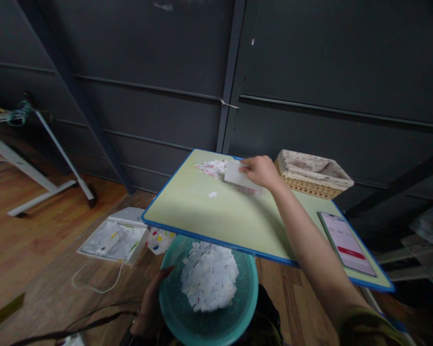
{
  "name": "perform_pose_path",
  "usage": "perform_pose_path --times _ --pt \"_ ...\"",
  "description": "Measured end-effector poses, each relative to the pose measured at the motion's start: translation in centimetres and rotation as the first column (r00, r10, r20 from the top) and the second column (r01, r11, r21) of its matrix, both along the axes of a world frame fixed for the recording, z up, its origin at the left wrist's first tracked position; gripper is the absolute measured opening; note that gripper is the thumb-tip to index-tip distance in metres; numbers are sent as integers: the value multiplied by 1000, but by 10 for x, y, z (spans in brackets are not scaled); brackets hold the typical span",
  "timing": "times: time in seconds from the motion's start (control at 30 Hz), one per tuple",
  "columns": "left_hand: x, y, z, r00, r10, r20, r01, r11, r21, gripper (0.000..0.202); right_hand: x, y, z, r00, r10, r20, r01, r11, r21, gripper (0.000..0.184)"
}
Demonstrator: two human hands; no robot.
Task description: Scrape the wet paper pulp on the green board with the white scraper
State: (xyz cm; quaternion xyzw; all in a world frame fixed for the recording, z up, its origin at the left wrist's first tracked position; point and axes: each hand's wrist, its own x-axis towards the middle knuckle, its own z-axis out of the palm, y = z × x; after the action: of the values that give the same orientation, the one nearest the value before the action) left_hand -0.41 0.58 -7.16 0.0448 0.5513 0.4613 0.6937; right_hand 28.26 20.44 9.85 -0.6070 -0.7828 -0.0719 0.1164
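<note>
My right hand (261, 170) reaches across the small table (187, 206) and pinches a white card (237, 174), whose left edge meets a pile of torn paper scraps (213, 167). A small separate scrap (212, 194) lies nearer on the tabletop. Below the table's front edge, my left hand (153, 298) grips the left rim of a teal plastic basket (246, 307). A heap of white paper scraps (210, 276) fills the basket's middle. The left fingertips curl over the rim; the rest of that hand is dim.
A wicker basket with a cloth liner (315, 168) stands at the table's back right. A phone (347, 244) lies at the right edge. On the floor to the left is an open white box (111, 240) with a cable. Dark metal panels (159, 62) rise behind.
</note>
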Motion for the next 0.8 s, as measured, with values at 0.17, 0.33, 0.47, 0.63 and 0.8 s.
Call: perform_pose_path --times 0.17,0.33,0.47,0.63,0.8 --pt "-2 1 4 1000 -9 -3 9 996 86 37 10 5 -10 997 -73 37 73 997 1 29" --pt "1 2 15 1000 -6 -12 7 997 71 48 10 8 -16 989 -119 86 120 993 -6 30" --pt "0 2 18 1000 1 -7 0 993 121 48 12 10 -20 982 -143 128 142 990 10 31" --pt "-4 1 14 1000 -19 -5 19 998 57 33 -1 11 -25 989 -65 136 63 998 25 36" --pt "-3 0 22 999 6 -46 -1 995 98 24 -27 -6 -22 971 167 168 -173 985 22 31"
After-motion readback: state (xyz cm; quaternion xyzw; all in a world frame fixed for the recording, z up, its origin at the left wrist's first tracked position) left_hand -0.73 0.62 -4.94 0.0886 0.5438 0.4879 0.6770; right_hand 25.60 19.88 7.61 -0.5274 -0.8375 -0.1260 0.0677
